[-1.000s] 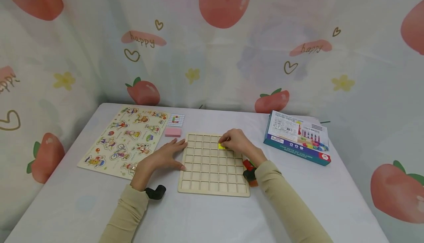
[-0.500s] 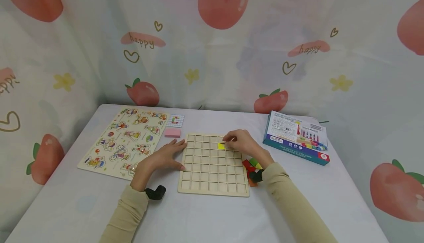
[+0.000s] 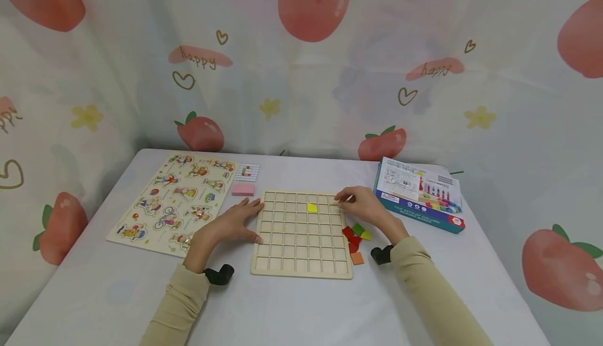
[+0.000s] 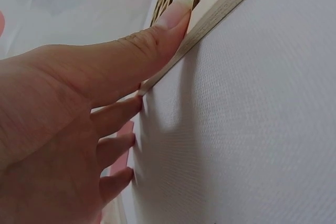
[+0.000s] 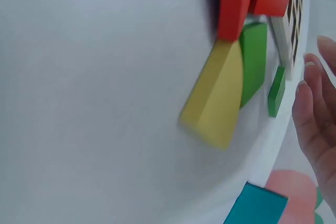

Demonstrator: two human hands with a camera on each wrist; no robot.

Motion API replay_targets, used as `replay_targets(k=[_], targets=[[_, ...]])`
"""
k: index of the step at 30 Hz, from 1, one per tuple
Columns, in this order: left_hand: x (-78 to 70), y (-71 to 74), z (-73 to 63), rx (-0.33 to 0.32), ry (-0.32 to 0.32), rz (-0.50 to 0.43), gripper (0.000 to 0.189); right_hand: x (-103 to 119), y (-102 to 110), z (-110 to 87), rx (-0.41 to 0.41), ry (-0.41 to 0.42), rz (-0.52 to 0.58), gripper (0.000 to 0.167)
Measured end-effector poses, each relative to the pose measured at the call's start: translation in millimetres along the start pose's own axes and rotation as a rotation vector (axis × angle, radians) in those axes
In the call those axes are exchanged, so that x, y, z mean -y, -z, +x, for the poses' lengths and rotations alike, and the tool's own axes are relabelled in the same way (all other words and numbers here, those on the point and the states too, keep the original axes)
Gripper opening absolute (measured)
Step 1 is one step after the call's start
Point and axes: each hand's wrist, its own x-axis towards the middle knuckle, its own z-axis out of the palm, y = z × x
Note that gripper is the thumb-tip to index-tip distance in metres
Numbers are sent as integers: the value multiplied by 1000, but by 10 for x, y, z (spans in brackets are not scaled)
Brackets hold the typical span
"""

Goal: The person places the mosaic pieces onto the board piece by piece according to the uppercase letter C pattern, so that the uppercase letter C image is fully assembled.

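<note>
A pale wooden grid board [image 3: 301, 252] lies flat on the white table, with a yellow tile [image 3: 312, 208] in one of its upper cells. My left hand [image 3: 231, 223] rests at the board's left edge; in the left wrist view its thumb [image 4: 176, 14] lies on the rim, fingers spread along the side. Beside the upper right corner hovers my right hand [image 3: 365, 207], fingers loosely bent and nothing seen between them. Loose pieces lie along the right edge: red [image 3: 348, 232], green [image 3: 358, 230], yellow [image 3: 365, 235] and orange [image 3: 357, 258].
On the left lies a puzzle board [image 3: 179, 199] with cartoon figures. A small grid pattern card [image 3: 247, 172] and a pink block [image 3: 243, 189] sit behind my left hand. The blue-green box [image 3: 419, 194] stands at the back right. Patterned cloth hangs behind the table.
My right hand has let go of the yellow tile, leaving it in its cell, and moved right to the board's edge. More loose pieces show now. The left hand stays put.
</note>
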Motion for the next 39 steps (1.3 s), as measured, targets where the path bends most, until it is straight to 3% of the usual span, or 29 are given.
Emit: replay_targets(k=[17, 30, 35, 39], targets=[[16, 8, -10, 7, 0, -15, 95, -284, 64, -40, 19, -111, 26, 39], [11, 9, -6, -4, -26, -2, 97, -250, 53, -16, 11, -183, 20, 29], [10, 10, -10, -8, -25, 0, 97, -230, 44, -6, -9, -162, 48, 24], [16, 3, -9, -4, -22, -2, 98, -223, 39, -9, -19, -133, 68, 29]])
